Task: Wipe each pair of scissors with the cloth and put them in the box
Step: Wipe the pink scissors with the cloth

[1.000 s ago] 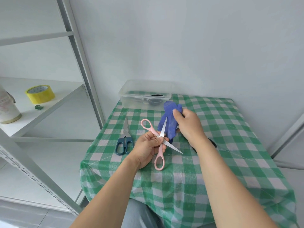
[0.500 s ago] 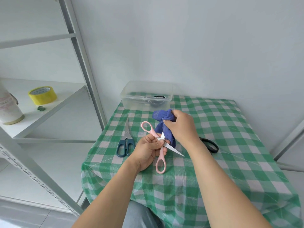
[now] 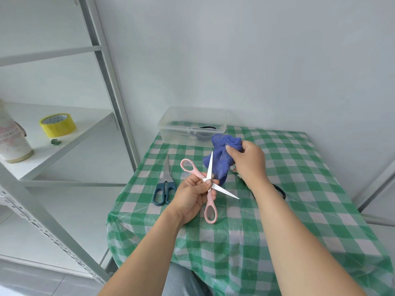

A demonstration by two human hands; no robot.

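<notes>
My left hand [image 3: 192,194] grips pink-handled scissors [image 3: 210,207] at their pivot, blades spread wide above the table. My right hand [image 3: 249,163] holds a bunched blue cloth [image 3: 220,160] against the upright blade. Dark blue-handled scissors [image 3: 164,186] lie closed on the checked tablecloth to the left. Black-handled scissors [image 3: 280,190] lie mostly hidden behind my right forearm. The clear plastic box [image 3: 171,127] stands at the table's far edge with something dark inside.
The green-and-white checked tablecloth [image 3: 299,210] covers a small table against a white wall. A metal shelf unit [image 3: 119,107] stands to the left, carrying a yellow tape roll [image 3: 57,124] and a white container [image 3: 12,144].
My right hand has slid the cloth up along the upright blade and away to the right. The left hand keeps its hold on the pink scissors.
</notes>
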